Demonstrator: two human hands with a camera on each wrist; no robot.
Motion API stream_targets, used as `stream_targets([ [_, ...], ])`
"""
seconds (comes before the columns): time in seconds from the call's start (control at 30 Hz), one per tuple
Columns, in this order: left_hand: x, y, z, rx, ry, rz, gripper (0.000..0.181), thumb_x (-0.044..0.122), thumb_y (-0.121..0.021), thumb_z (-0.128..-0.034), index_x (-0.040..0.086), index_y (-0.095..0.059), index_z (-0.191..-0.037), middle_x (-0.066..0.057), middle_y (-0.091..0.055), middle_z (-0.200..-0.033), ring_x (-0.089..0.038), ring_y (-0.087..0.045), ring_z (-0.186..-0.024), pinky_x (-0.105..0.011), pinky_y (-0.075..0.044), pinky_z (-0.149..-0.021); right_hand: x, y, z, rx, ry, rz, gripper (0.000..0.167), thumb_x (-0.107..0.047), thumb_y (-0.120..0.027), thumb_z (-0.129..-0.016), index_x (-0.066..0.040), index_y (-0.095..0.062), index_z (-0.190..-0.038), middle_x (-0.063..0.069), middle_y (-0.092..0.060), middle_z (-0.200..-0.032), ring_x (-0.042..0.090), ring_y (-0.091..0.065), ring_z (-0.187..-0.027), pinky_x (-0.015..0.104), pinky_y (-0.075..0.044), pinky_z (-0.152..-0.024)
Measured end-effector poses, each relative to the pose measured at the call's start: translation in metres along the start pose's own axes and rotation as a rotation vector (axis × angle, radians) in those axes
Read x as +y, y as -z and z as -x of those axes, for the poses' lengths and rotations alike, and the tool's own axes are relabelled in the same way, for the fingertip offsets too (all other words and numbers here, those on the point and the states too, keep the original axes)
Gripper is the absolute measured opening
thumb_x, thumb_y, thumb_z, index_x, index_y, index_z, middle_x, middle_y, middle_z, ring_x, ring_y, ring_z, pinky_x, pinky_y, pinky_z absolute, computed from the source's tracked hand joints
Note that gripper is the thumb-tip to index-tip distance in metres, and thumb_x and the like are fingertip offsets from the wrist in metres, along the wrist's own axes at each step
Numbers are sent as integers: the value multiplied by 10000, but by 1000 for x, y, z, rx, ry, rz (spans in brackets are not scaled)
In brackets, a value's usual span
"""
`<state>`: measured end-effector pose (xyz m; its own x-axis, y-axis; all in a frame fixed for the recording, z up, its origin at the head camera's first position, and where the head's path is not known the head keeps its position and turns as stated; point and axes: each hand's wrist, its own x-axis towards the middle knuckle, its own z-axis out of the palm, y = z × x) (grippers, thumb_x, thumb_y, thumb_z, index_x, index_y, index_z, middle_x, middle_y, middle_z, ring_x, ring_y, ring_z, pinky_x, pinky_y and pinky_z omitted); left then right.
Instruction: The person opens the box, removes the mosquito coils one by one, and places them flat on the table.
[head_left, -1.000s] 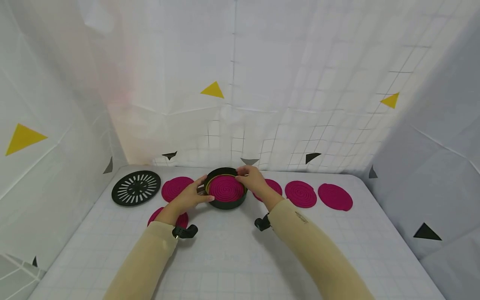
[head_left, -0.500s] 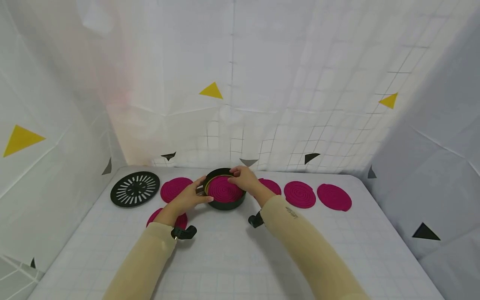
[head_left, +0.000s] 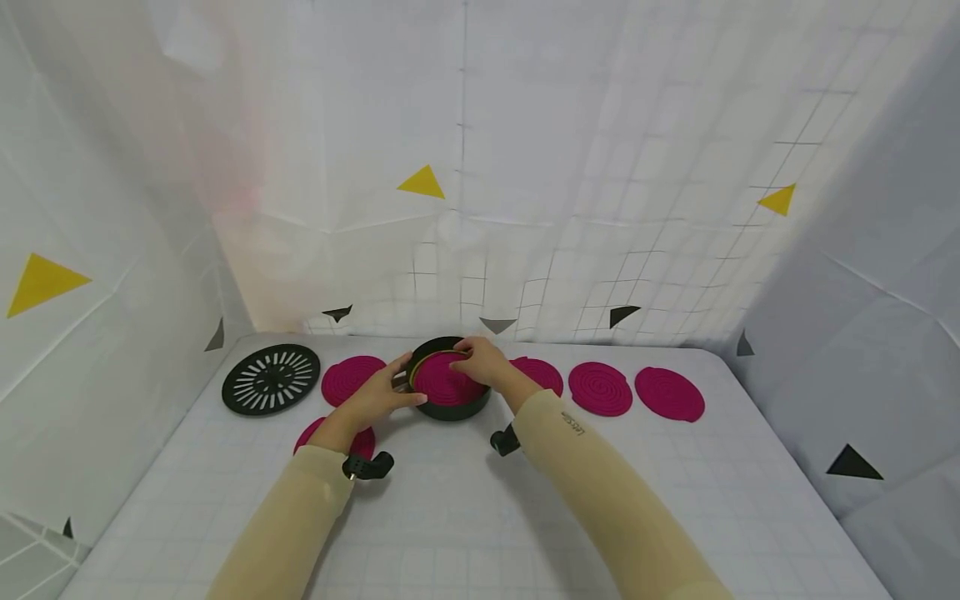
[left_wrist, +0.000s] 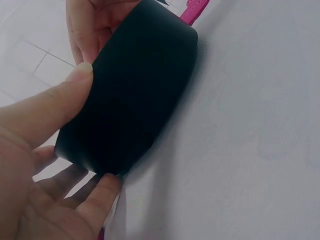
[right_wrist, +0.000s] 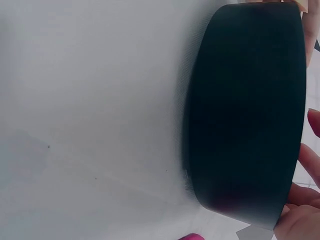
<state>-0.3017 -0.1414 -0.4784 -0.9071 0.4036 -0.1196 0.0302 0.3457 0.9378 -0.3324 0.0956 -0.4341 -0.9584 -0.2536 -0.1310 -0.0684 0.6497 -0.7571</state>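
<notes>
Dark lettering on right sleeve: apparently "Let…", remainder too small to read. Dark round container at rear of table, spiral pink disc inside. Left hand gripping container's left side; right hand bent over right rim, pinch uncertain. Flanking: five more pink discs, black slotted disc far left.

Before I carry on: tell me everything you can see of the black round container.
The black round container is shallow, with a smooth, plastic-looking wall and a yellow edge showing inside. It sits mouth up towards the back of the white table. A magenta spiral disc lies inside, hiding its bottom. The left hand grips its left side; the right hand is over its right rim, contact with the disc unclear.
</notes>
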Motion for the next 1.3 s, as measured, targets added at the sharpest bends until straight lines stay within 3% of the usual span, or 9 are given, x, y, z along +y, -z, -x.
stream_targets([
  [0.57,-1,-3,1,4,3,6,967,242,-783,-891,133,-151,-1615,-141,-239,-1637,-360,-262,-1485,-579,-333,-1118,2,-4,2,-24,-14,-23,452,-185,-687,-953,-59,-576,-1372,185,-607,-1331,328,-576,-1231,447,-511,-991],
  [1.07,-1,-1,-1,4,8,7,996,276,-801,-873,156,-150,-1617,-122,-226,-1644,-351,-264,-1486,-581,-335,-1116,3,-2,2,94,23,-74,350,-138,-686,-942,-34,-647,-1274,126,-666,-1236,268,-597,-1180,406,-498,-996],
  [1.3,-2,-1,-1,3,6,8,1007,294,-809,-864,155,-155,-1616,-124,-227,-1644,-352,-266,-1486,-572,-337,-1119,4,-3,2,129,13,-162,329,-136,-674,-956,-42,-660,-1271,112,-664,-1234,254,-597,-1173,393,-498,-996],
])
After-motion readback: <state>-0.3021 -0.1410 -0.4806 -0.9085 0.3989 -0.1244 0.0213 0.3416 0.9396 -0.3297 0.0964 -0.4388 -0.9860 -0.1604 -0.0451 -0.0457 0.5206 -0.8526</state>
